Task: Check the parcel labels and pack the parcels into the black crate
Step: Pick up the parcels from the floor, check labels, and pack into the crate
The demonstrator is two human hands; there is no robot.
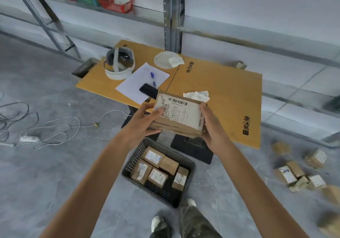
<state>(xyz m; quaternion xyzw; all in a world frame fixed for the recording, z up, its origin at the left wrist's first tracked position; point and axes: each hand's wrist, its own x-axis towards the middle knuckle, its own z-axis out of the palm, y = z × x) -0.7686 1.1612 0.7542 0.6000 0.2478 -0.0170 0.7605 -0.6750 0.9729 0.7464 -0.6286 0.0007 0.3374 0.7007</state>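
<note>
A brown cardboard parcel (179,116) with a white barcode label facing up is held between both hands above the floor. My left hand (141,122) grips its left end, thumb on the label. My right hand (211,125) grips its right end. Below them on the floor stands the black crate (135,156), holding several small labelled brown parcels (158,166). More loose parcels (298,171) lie scattered on the floor at the right.
A low table topped with yellow cardboard (220,92) carries a headset (119,62), a paper sheet with a pen (143,79), a black phone (148,90) and crumpled paper (196,96). Cables (46,129) trail over the floor at left. Metal shelving (173,16) stands behind.
</note>
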